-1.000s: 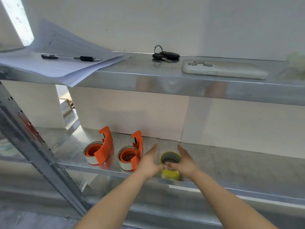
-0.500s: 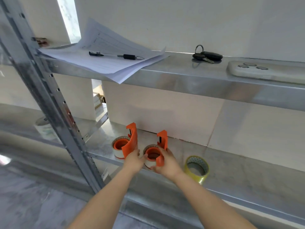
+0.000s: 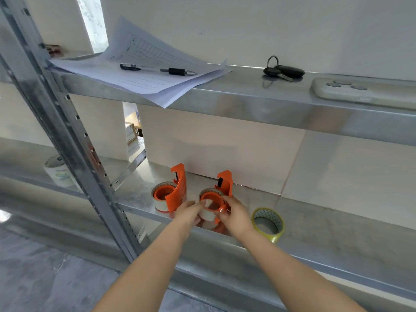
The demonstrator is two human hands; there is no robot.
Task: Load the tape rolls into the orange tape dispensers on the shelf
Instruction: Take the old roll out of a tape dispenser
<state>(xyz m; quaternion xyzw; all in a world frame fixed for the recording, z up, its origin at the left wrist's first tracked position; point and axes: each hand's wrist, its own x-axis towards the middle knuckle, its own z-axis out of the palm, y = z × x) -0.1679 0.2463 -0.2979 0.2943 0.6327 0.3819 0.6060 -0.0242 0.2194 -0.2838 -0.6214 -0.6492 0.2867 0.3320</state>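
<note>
Hands meet just below the middle of the frame, both closed on one orange plastic tape dispenser with a white tape roll on its hub (image 3: 212,204). The left hand (image 3: 188,211) wraps the white roll's side, thumb on its rim, probably to keep the roll from turning. The right hand (image 3: 234,213) pinches the dispenser's orange body at the lower front edge, likely bracing it so the roll can be seated or the tape end drawn toward the upright cutter arm behind.

Just left of the hands stands a second orange plastic tape dispenser, also carrying a white roll (image 3: 170,194), upright and untouched; judging by that, it looks loaded already. Just right of the right hand, a loose yellowish tape roll with a patterned inner core (image 3: 269,222) lies flat, apart from both dispensers, so at least one roll is not in any dispenser. All of these sit on the lower galvanised metal shelf (image 3: 337,226), near its front lip, within easy reach.

Toward the upper frame, on the upper metal shelf (image 3: 247,104), lie white ruled paper forms (image 3: 144,73) with a black-and-clear pen (image 3: 155,69) on top, a set of black car keys on a ring (image 3: 282,70), and a pale-cased phone, face down (image 3: 364,94). The forms carry a printed grid, but the writing is too small to read. At the left edge, a white container with greenish print (image 3: 58,172) is too blurred to read. No brand shows on dispensers or rolls.
</note>
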